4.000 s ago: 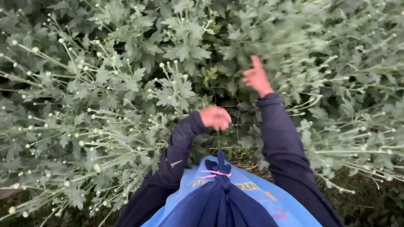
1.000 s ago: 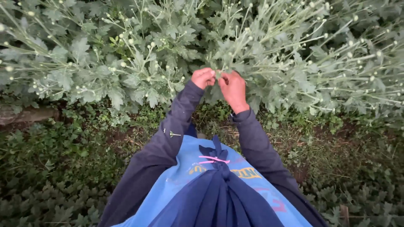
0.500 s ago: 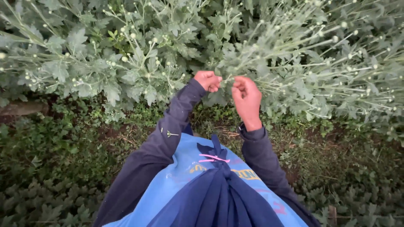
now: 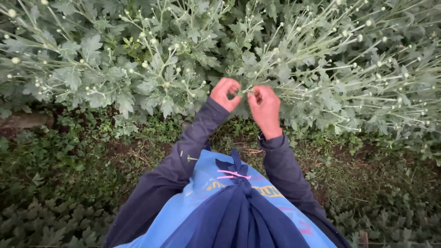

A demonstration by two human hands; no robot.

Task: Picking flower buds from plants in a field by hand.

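Head view, fingers first: my left hand (image 4: 225,93) is curled, thumb and fingertips pinching a thin pale stem (image 4: 275,79) right at the edge of the bush. My right hand (image 4: 264,106) sits just beside it, fingers bent inward and nipping the same stem or a side shoot off it; can't tell which, the tips hide the contact. The two hands are almost touching, a small gap between them.

Where it is: the stem comes out of the grey-green bush (image 4: 321,59) from the right, slanting down-left into my fingers, above the weedy ground (image 4: 69,183).

Handling, my read: stem looks light, thin, springy, likely to snap if bent sharply. The buds (image 4: 367,22) at the tips are small round pale balls, probably easy to crush or knock off. Best grip is on the bare stem below the bud cluster, not on the buds or the soft lobed leaves.

Counts: two hands, both mine, no one else in view. One stem in the pinch as far as I can see. Buds: dozens across the bush, too many and too small to count. Two dark sleeves (image 4: 183,156). One blue cloth bundle (image 4: 229,206) at my front, tied with one pink band (image 4: 233,174).
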